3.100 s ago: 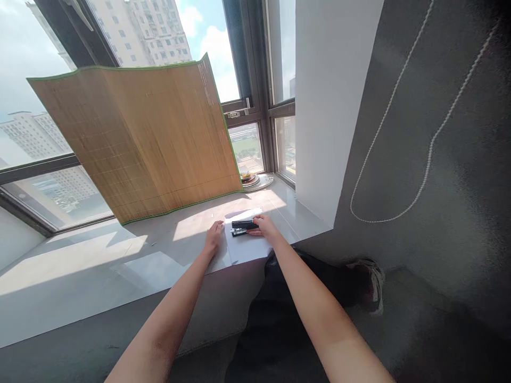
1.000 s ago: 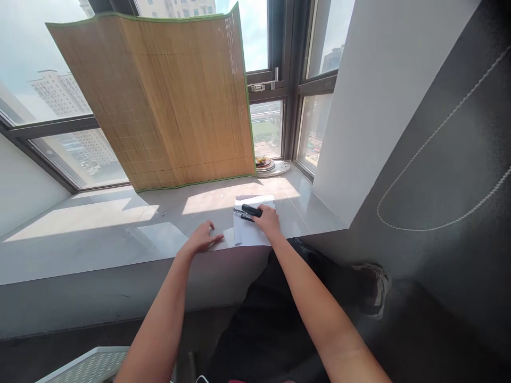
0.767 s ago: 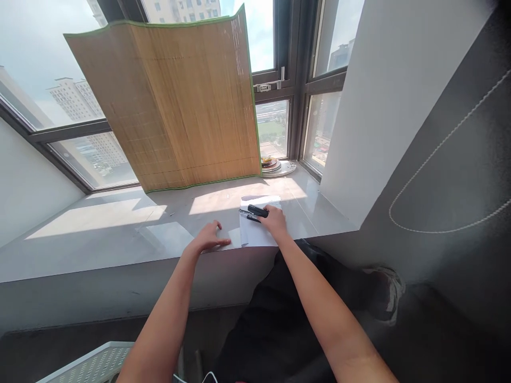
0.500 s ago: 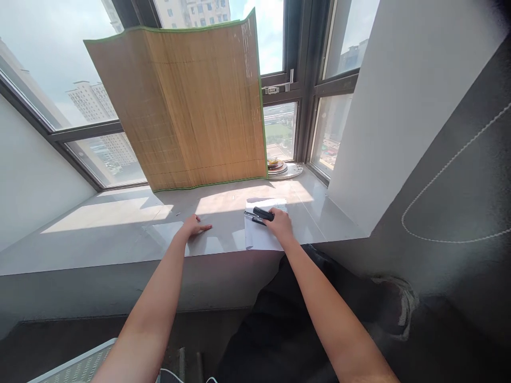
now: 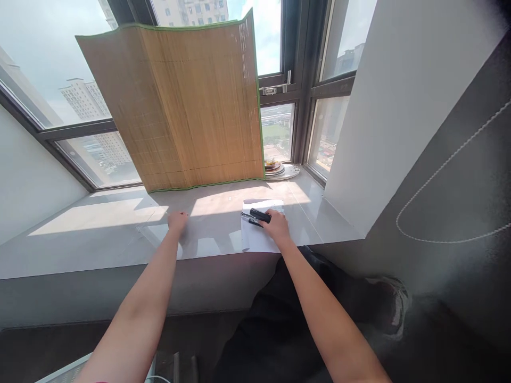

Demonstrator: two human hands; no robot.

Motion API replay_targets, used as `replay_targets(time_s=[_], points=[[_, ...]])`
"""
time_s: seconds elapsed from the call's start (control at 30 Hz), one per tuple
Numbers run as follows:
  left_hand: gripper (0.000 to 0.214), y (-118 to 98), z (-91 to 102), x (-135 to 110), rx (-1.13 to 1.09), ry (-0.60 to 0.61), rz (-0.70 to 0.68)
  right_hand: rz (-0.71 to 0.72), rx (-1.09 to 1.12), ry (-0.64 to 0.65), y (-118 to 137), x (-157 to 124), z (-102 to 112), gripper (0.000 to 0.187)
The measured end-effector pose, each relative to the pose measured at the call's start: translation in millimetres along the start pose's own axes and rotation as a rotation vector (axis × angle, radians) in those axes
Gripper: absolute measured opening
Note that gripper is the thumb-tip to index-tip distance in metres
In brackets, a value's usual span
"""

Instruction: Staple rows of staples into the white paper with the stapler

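Note:
My right hand (image 5: 277,226) is closed around a black and silver stapler (image 5: 259,215). The stapler lies with its jaws pointing left on white sheets of paper (image 5: 259,242) at the front of the windowsill. Left of the paper, my left hand (image 5: 177,221) is down at the sill surface with its fingers curled together. Whatever those fingers may pinch is hidden or too small to make out.
A bamboo mat with green edging (image 5: 199,117) leans against the window behind my hands. Stacked plates (image 5: 279,170) stand in the sill's right corner. A beaded cord (image 5: 423,242) hangs at the right; a pale basket (image 5: 66,371) sits low at the left.
My left hand has moved left and a little away from me, and its spread fingers have curled in. My right hand stays on the stapler. The view has shifted slightly.

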State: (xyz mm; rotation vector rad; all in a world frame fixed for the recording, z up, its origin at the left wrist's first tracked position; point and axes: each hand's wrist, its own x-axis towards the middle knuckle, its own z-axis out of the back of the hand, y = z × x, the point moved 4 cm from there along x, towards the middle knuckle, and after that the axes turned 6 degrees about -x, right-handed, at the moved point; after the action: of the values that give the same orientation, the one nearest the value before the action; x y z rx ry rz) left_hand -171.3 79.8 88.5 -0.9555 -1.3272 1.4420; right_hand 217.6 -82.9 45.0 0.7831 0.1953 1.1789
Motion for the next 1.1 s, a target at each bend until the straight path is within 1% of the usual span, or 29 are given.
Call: replay_targets(time_s=[0.03,0.07,0.1,0.17,0.23,0.27,0.3,0.33,0.37,0.43,0.5,0.53,0.57,0.63,0.7,0.73,0.8,0.9,0.93,0.97,1.0,1.03,1.07,1.1], points=[[0.017,-2,-16.3,-8,-0.036,0.039,0.028,0.015,0.014,-0.052,3,-1,4,0.03],[0.011,-3,-35.6,-19,-0.072,0.09,0.063,0.062,0.032,-0.114,7,-2,8,0.032],[0.008,-4,-57.0,-33,-0.114,0.152,0.096,0.147,0.057,-0.173,13,-4,12,0.033],[0.015,-8,-102.4,-72,-0.228,0.303,0.142,0.391,0.12,-0.242,28,-9,17,0.027],[0.021,-14,-145.2,-119,-0.511,0.505,0.27,0.615,0.186,-0.233,40,-15,18,0.018],[0.021,-18,-161.5,-142,-0.604,0.57,0.332,0.678,0.212,-0.224,44,-18,18,0.017],[0.021,-22,-173.8,-161,-0.663,0.609,0.368,0.707,0.224,-0.22,46,-19,18,0.019],[0.02,-28,-182.2,-176,-0.703,0.623,0.379,0.71,0.225,-0.221,47,-20,19,0.024],[0.022,-33,-187.3,-186,-0.729,0.615,0.377,0.696,0.218,-0.227,47,-20,20,0.03],[0.025,-42,-191.9,-196,-0.756,0.613,0.383,0.665,0.194,-0.242,46,-21,24,0.039],[0.027,-50,-192.2,-196,-0.766,0.622,0.4,0.681,0.181,-0.239,46,-24,27,0.047],[0.028,-53,-191.5,-194,-0.762,0.617,0.414,0.702,0.185,-0.234,46,-25,28,0.048],[0.029,-55,-190.6,-191,-0.751,0.603,0.431,0.727,0.194,-0.226,46,-26,29,0.045],[0.033,-57,-189.3,-188,-0.715,0.567,0.465,0.767,0.216,-0.214,46,-27,29,0.031],[0.034,-59,-190.0,-188,-0.683,0.556,0.481,0.763,0.227,-0.211,44,-24,28,0.018],[0.034,-60,-191.3,-190,-0.671,0.569,0.48,0.745,0.23,-0.213,43,-21,28,0.015],[0.031,-61,-194.9,-197,-0.644,0.619,0.456,0.7,0.257,-0.226,39,-14,29,0.016],[0.025,-64,-201.6,-204,-0.525,0.743,0.346,0.688,0.335,-0.269,36,-4,38,0.019],[0.027,-65,-203.8,-202,-0.447,0.775,0.293,0.67,0.357,-0.302,34,0,42,0.019],[0.033,-66,-205.6,-194,-0.349,0.786,0.23,0.622,0.376,-0.347,29,5,47,0.02],[0.039,-66,-207.0,-182,-0.235,0.771,0.154,0.539,0.394,-0.397,22,11,51,0.022],[0.043,-65,-207.6,-164,-0.111,0.721,0.064,0.423,0.413,-0.446,11,17,55,0.023],[0.043,-64,-207.5,-142,0.009,0.641,-0.057,0.288,0.433,-0.479,-2,25,58,0.024],[0.038,-62,-207.0,-118,0.122,0.538,-0.206,0.152,0.451,-0.486,-17,32,60,0.024]])
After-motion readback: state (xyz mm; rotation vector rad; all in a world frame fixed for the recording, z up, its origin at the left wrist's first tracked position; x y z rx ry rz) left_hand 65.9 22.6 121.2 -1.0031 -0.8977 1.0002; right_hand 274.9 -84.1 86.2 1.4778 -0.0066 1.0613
